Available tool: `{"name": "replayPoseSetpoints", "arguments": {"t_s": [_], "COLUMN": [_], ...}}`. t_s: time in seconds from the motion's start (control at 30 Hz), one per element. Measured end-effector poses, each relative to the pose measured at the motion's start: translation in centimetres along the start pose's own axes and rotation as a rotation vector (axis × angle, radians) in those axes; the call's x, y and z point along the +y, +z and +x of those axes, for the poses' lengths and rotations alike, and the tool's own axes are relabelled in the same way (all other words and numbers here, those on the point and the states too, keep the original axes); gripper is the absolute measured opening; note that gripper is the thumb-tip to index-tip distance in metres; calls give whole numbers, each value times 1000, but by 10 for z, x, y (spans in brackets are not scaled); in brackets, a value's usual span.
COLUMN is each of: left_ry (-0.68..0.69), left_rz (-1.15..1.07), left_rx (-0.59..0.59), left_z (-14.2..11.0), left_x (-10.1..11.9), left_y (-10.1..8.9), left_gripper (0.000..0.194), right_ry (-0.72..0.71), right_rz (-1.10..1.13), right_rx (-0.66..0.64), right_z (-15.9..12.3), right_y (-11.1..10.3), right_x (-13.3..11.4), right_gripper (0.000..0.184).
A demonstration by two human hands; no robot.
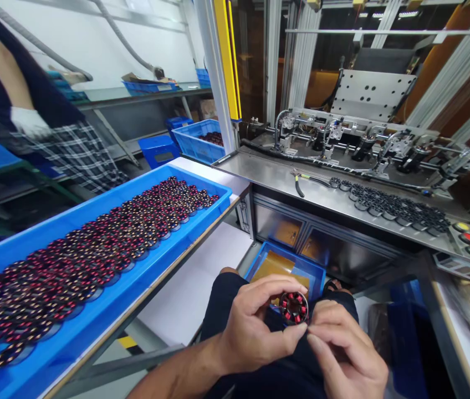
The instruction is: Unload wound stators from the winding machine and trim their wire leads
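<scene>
One wound ring [297, 318], five o'clock: likely stiff, light, easily nicked inside; hold outer edge. Left hand [255, 328] clasps it, thumb-to-fingers; right hand [345, 344] pinched, contents unclear.

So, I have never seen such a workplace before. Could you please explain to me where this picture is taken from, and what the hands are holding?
There is no robot here: a seated person works with bare hands, and the camera on their head looks forward and down.

The left hand grips a small dark ring with red windings inside. The right hand is close beside it; I cannot tell whether it touches the ring.

To the left, a long blue plastic tray holds many similar pieces. Ahead is a machine with silvery metal mechanisms. On its shiny metal ledge lie pliers with black and yellow-green handles and a group of dark grey ring-shaped parts.
</scene>
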State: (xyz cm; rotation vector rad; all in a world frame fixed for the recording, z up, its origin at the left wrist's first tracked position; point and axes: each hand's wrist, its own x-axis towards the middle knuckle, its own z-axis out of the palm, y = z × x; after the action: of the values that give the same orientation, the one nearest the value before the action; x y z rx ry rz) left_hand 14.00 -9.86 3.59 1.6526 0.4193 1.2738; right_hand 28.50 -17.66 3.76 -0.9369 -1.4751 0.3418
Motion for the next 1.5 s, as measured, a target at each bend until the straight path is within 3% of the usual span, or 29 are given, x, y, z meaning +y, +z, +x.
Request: {"name": "replayPoseSetpoints", "arguments": {"t_s": [0.13,0.23,0.33,0.47,0.57,0.67,0.77,0.9,1.0,1.13,1.27,1.37,1.43,1.5], "left_ry": [-220,-444,-606,-770,-848,-886,-840,-410,-124,33,36,-130,-278,-407], "left_rz": [-265,-500,-597,-639,-713,-812,-850,-657,-431,-253,-223,-365,-448,-495], "left_rx": [-56,-114,-150,-217,-255,-228,-189,-100,-14,46,92,86,8,-158], "left_z": [0,-1,-1,3,6,7,5,1,0,-3,-9,-12,-10,-6], "left_x": [0,1,4,9,9,5,3,3,5,5,2,0,0,0], "left_y": [-2,-2,1,3,3,4,8,16,19,19,21,19,14,6], "left_gripper": [49,44,41,37,37,44,47,52,62,62,57,58,69,67], "right_ry": [15,-11,-79,-177,-190,-88,-188,-358,-313,-182,29,35,0,-25], "right_rz": [8,19,75,66,-8,-74,-236,-442,-423,-305,-146,-119,-138,-163], "right_rx": [-62,-237,-404,-489,-394,-198,-4,96,202,259,320,281,218,161], "right_z": [6,20,37,49,44,31,16,7,5,0,-5,-2,1,5], "right_y": [-16,-29,-36,-38,-35,-29,-24,-20,-12,5,17,16,11,5], "right_x": [9,15,16,12,7,0,-6,-6,-4,-3,-2,1,2,3], "right_gripper": [34,39,33,18,11,20,21,21,18,17,15,15,14,15]}}
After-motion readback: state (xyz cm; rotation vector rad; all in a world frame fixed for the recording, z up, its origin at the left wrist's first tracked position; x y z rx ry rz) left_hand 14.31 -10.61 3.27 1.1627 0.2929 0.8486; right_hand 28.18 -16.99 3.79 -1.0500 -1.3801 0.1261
